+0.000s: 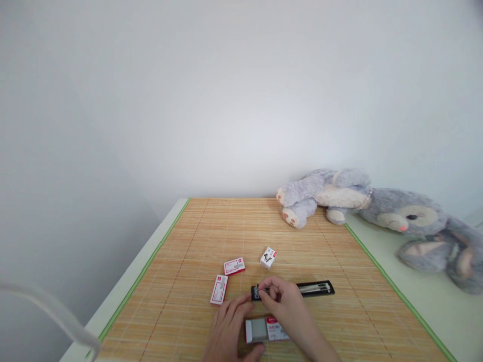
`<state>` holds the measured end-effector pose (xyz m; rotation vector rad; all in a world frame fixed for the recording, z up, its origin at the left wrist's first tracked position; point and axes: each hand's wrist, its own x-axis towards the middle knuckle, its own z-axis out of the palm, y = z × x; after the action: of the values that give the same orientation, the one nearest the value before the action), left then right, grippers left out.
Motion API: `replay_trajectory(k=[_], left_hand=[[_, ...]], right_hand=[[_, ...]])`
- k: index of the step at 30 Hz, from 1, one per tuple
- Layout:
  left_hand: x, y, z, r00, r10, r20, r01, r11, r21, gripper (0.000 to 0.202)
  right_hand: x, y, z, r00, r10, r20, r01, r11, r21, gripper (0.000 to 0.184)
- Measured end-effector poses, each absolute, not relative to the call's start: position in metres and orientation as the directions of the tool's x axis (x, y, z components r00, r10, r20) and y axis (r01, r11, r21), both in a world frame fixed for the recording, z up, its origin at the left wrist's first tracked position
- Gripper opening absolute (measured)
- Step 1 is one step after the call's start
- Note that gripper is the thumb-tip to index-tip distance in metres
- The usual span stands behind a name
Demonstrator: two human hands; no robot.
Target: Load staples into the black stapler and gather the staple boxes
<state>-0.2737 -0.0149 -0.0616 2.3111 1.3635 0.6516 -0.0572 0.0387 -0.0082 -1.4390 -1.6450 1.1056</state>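
My left hand (228,332) lies on the mat with its fingers stretched out, fingertips by the left end of a narrow black case (330,287). Thin silver pieces (314,288) show inside the case. Over the case's left half, my right hand (289,307) pinches thumb and fingers together; whatever they grip is too small to make out. A flat red-and-white package (258,330) with a greyish panel lies between my hands, partly covered by the right wrist. Beyond my left fingers rest two small white boxes with red edges, one upright-lying (219,289), the other slanted box (234,266) farther back.
A small white box with a dark clip picture (268,258) stands behind the case. At the back right, a grey plush rabbit (349,196) lies across the bamboo mat (226,221) and white table edge (407,261). A blurred white cord (56,311) crosses the lower left.
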Motion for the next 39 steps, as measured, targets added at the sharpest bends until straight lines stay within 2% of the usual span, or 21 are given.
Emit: replay_trajectory(k=[3,7,11,22,32,33,36,37,39], left_hand=[[-0.282,-0.019,-0.063,0.361,0.909,0.210,0.725,-0.414,0.551,0.062],[-0.283,-0.021,-0.054,0.376,0.917,0.137,0.729,-0.383,0.567,0.046],[-0.279,-0.019,-0.044,0.386,0.919,0.080,0.723,-0.356,0.592,0.039],[-0.280,-0.018,-0.041,0.391,0.920,0.024,0.713,-0.319,0.625,0.037],[-0.279,-0.015,-0.038,0.382,0.924,0.023,0.706,-0.308,0.638,0.038],[-0.279,-0.015,-0.039,0.381,0.924,0.035,0.702,-0.314,0.640,0.038],[-0.281,-0.015,-0.038,0.372,0.926,0.068,0.695,-0.326,0.640,0.036],[-0.281,-0.015,-0.038,0.364,0.929,0.072,0.697,-0.323,0.640,0.036],[-0.281,-0.015,-0.037,0.354,0.932,0.071,0.701,-0.315,0.640,0.036]], right_hand=[[-0.050,0.026,0.008,-0.214,0.976,-0.050,0.512,0.068,-0.857,0.013],[-0.050,0.008,0.013,-0.363,0.926,-0.103,0.703,0.200,-0.683,0.018],[-0.057,0.004,0.004,-0.399,0.901,-0.167,0.763,0.226,-0.606,0.017],[-0.066,0.010,0.013,-0.351,0.906,-0.236,0.818,0.174,-0.548,0.019],[-0.052,0.011,0.026,-0.305,0.922,-0.238,0.788,0.104,-0.606,0.012],[-0.045,0.011,0.028,-0.301,0.925,-0.231,0.787,0.104,-0.608,0.014],[-0.019,0.009,0.030,-0.304,0.929,-0.213,0.811,0.135,-0.569,0.037],[-0.011,0.008,0.029,-0.309,0.926,-0.216,0.822,0.146,-0.550,0.041],[0.001,0.005,0.027,-0.321,0.921,-0.220,0.828,0.160,-0.538,0.035]])
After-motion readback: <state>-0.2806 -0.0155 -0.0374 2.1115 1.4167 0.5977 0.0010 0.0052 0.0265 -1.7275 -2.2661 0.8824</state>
